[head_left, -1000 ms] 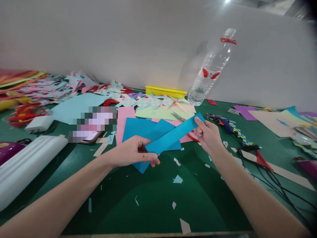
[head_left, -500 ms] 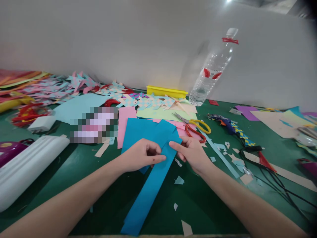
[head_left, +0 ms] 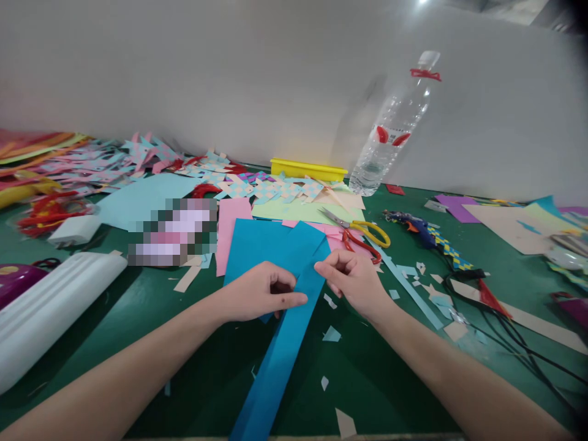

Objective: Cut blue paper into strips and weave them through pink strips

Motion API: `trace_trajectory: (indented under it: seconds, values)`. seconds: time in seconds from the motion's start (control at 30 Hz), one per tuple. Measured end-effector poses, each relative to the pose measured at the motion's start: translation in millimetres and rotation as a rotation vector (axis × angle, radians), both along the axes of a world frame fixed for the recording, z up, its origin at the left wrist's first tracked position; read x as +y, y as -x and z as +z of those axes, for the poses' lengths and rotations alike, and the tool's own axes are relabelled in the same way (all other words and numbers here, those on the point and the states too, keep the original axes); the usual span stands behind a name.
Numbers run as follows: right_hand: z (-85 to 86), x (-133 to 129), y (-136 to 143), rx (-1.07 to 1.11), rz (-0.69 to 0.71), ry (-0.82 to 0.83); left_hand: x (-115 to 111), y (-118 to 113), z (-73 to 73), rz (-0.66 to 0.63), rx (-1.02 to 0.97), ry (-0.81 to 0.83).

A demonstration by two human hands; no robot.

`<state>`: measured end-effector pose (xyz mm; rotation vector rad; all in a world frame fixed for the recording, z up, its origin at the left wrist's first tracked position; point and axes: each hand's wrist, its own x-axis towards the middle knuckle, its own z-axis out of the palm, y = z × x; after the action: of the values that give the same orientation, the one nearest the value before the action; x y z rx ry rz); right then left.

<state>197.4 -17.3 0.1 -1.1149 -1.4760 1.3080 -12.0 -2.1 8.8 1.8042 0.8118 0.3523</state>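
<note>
My left hand pinches the left edge of a long blue paper strip between thumb and fingers. The strip is folded over near its upper end and slants down toward the table's front edge. At its right edge, my right hand has thumb and fingertips pinched on the paper. Behind the strip lies a wider blue paper sheet, partly covered by the strip and my left hand. Just beyond my right hand rest scissors with one yellow and one red handle loop.
A clear water bottle leans at the back wall beside a yellow tray. A white bar-shaped object lies left, near a blurred-out phone-like object. A glue gun and black cables lie right. Paper scraps dot the green table.
The strip's lower part has swung slightly right and now looks creased lengthwise. My right hand has drawn slightly off the paper's upper corner; my left hand stays about in place.
</note>
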Motion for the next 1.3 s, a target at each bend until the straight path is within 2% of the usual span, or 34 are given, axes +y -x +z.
trace_trajectory:
  seconds: [0.13, 0.27, 0.8, 1.03, 1.1, 1.2, 1.3]
  values:
    - [3.3, -3.7, 1.9, -0.022, -0.010, -0.031, -2.0, -1.4, -0.9, 0.041, 0.036, -0.068]
    - [2.7, -3.4, 3.2, -0.006, 0.009, 0.024, -2.3, -0.4, -2.0, 0.080, 0.043, -0.092]
    - [4.9, -9.3, 4.8, -0.175, 0.020, -0.064, -1.4, -0.3, -1.3, 0.072, 0.094, -0.130]
    - [8.6, -11.6, 7.2, -0.308, 0.127, -0.053, 0.1, -1.0, 0.2, 0.268, -0.126, -0.041]
    - [7.8, -12.6, 8.2, -0.312, 0.155, -0.041, 0.8, 0.1, -0.8, 0.284, -0.150, -0.025]
    - [5.9, -12.7, 8.7, -0.283, 0.146, -0.055, 1.8, 2.0, -1.5, 0.307, -0.164, -0.052]
    - [4.5, -10.3, 8.3, -0.181, 0.123, -0.021, 3.1, 4.0, -0.6, 0.383, -0.186, -0.119]
